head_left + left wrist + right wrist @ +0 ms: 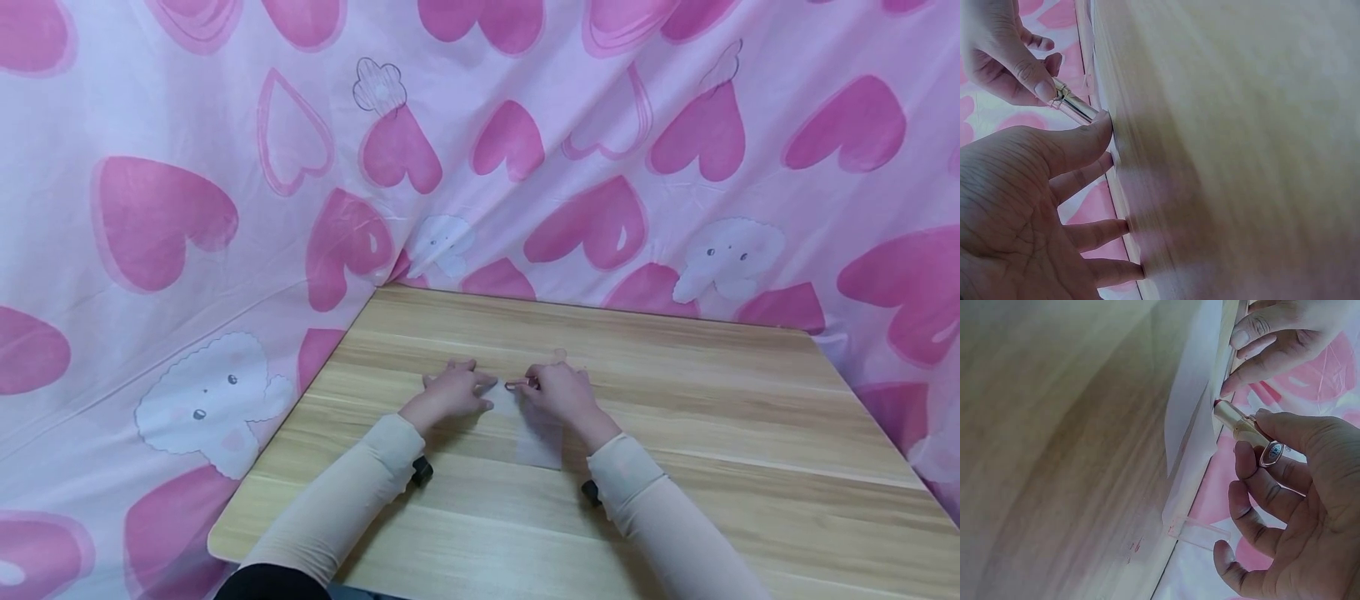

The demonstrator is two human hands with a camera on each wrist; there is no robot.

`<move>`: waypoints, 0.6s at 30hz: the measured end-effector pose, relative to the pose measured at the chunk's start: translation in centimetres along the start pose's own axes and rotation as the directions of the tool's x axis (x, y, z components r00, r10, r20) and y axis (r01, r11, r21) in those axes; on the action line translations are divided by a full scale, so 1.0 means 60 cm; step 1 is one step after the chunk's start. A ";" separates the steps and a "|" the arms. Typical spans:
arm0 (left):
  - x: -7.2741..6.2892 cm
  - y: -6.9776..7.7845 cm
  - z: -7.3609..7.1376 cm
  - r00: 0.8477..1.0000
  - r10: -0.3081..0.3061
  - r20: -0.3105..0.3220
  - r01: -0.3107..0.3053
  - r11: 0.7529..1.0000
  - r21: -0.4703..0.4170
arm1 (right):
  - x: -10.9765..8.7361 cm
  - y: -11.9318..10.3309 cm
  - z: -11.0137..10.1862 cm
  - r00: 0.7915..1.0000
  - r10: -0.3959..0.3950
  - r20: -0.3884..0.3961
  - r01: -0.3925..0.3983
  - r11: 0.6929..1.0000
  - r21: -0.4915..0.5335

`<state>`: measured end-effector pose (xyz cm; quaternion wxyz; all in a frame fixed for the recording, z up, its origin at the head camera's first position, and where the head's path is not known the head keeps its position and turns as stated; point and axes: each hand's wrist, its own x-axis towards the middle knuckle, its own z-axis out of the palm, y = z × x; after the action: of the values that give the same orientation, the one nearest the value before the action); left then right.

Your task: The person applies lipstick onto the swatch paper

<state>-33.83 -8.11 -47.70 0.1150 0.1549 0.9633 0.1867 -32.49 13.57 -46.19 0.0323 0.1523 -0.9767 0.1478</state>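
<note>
My right hand (562, 392) pinches a lipstick (1230, 417) with a gold tube between thumb and fingers. Its dark red tip meets a sheet of thin white paper (1188, 431) on the table. In the left wrist view the shiny lipstick tube (1075, 105) points at the left thumb tip. My left hand (453, 392) is spread, its fingertips (1119, 226) resting on the surface just left of the lipstick tip. In the head view, the paper (543, 446) extends toward the front beneath the right hand.
A clear, box-like cap (1200, 532) stands on the table beyond the right hand. Small red marks (1135, 550) show near it. The wood-grain table (712, 417) is bordered by a pink heart-print curtain (480, 150) at the back and left.
</note>
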 end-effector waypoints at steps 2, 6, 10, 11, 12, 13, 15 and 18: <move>-0.001 0.000 0.000 1.000 0.000 0.000 0.000 1.000 0.000 | 0.000 -0.001 0.000 1.000 0.003 0.005 -0.003 1.000 -0.002; -0.002 0.002 0.000 1.000 0.004 -0.003 -0.004 1.000 0.004 | 0.001 -0.003 -0.001 1.000 0.006 0.011 -0.006 1.000 -0.008; -0.003 0.003 -0.002 1.000 0.008 -0.006 -0.008 1.000 0.005 | 0.002 -0.003 -0.001 1.000 0.004 0.013 -0.004 1.000 -0.020; -0.003 0.003 -0.002 1.000 0.007 -0.004 -0.007 1.000 0.006 | 0.002 -0.004 -0.001 1.000 0.003 0.012 -0.002 1.000 -0.025; -0.003 0.003 -0.002 1.000 0.006 -0.004 -0.006 1.000 0.007 | 0.002 -0.004 -0.001 1.000 0.001 0.010 0.000 1.000 -0.030; -0.003 0.003 -0.002 1.000 0.004 -0.002 -0.004 1.000 0.009 | 0.002 -0.004 -0.001 1.000 -0.001 0.009 0.002 0.999 -0.032; -0.004 0.003 -0.002 1.000 0.002 0.000 -0.002 1.000 0.010 | 0.001 -0.006 -0.001 1.000 -0.005 0.004 0.005 0.999 -0.035; -0.004 0.003 -0.003 1.000 0.001 0.003 -0.001 1.000 0.002 | 0.001 -0.007 -0.001 1.000 -0.008 0.003 0.008 0.999 -0.035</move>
<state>-33.61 -8.09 -47.46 0.1161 0.1555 0.9633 0.1856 -32.38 13.16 -46.02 0.0343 0.1559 -0.9785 0.1303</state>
